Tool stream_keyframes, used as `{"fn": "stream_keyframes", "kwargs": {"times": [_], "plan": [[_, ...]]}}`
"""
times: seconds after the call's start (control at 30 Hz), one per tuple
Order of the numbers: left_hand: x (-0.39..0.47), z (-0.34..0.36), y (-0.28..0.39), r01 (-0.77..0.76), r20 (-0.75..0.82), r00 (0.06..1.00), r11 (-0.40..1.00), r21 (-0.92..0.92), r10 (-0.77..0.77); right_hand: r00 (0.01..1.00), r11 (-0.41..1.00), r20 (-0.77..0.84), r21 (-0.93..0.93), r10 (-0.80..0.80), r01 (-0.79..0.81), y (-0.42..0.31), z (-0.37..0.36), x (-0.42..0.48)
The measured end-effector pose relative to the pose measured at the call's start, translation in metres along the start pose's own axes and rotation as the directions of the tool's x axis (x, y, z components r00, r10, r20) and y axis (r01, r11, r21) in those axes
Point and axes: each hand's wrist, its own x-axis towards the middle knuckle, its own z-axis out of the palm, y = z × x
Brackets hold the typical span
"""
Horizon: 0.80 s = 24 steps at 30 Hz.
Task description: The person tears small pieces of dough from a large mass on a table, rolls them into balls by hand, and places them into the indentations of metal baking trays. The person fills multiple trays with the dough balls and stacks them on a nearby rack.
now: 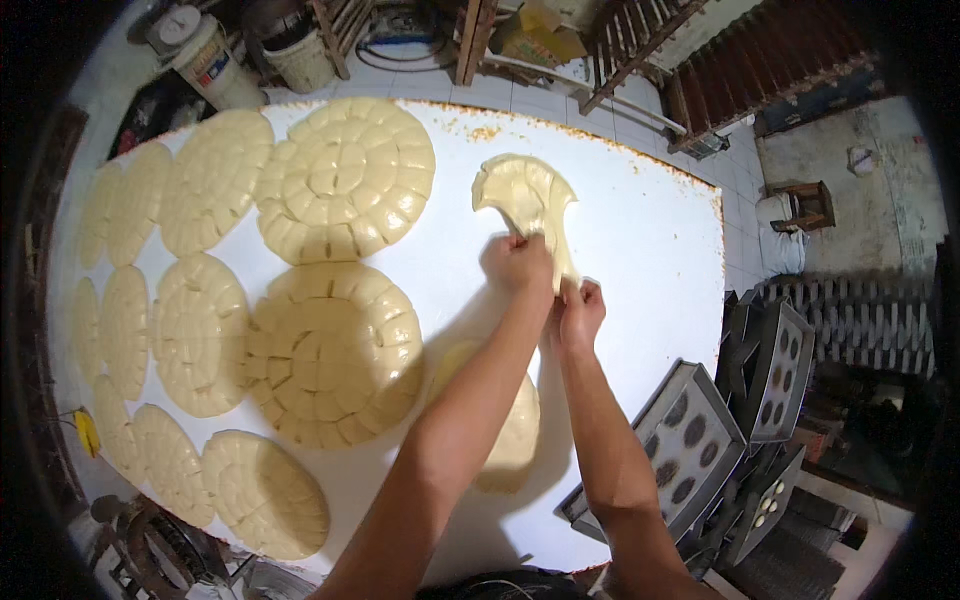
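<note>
A pale yellow piece of dough (531, 182) stretches across the white tabletop towards me, wide and curved at its far end and narrow near my hands. My left hand (523, 261) is closed on its left edge. Lower and to the right, my right hand (582, 311) pinches the narrow near end; the fingertips are partly hidden. Beneath my left forearm lies another smooth lump of dough (516, 431), partly covered by the arm and its shadow. Left of my hands sit large round dough slabs, scored into small pieces, among them a far one (349, 176) and a shaded one (337, 352).
The white table (645, 247) has a rusty, chipped edge. Baking trays with dark round marks (682, 442) lean at its right corner, beside a tray holding small dough balls (766, 504). Buckets (217, 67) and wooden racks (637, 45) stand beyond the far edge.
</note>
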Motion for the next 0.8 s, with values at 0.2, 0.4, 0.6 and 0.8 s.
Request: {"fn": "stream_keyframes", "kwargs": {"times": [0.2, 0.4, 0.6, 0.8], "plan": [[-0.095, -0.093, -0.062, -0.020, 0.144, 0.989, 1.000, -0.017, 0.022, 0.988, 0.989, 0.053, -0.044, 0.143, -0.141, -0.004, -0.120, -0.103], [-0.236, -0.232, 0.016, 0.087, 0.330, 0.943, 0.931, -0.354, 0.038, 0.971, 0.955, 0.224, 0.261, 0.081, -0.140, -0.098, -0.215, -0.220], [-0.335, -0.386, 0.071, -0.063, 0.454, 0.882, 0.987, -0.149, 0.125, 0.849, 0.894, 0.524, 0.346, 0.069, -0.286, -0.165, -0.263, -0.330], [-0.366, -0.445, 0.083, -0.088, 0.348, 0.900, 0.891, -0.444, 0.262, 0.818, 0.834, 0.567, 0.496, -0.100, -0.241, -0.181, -0.280, -0.401]]}}
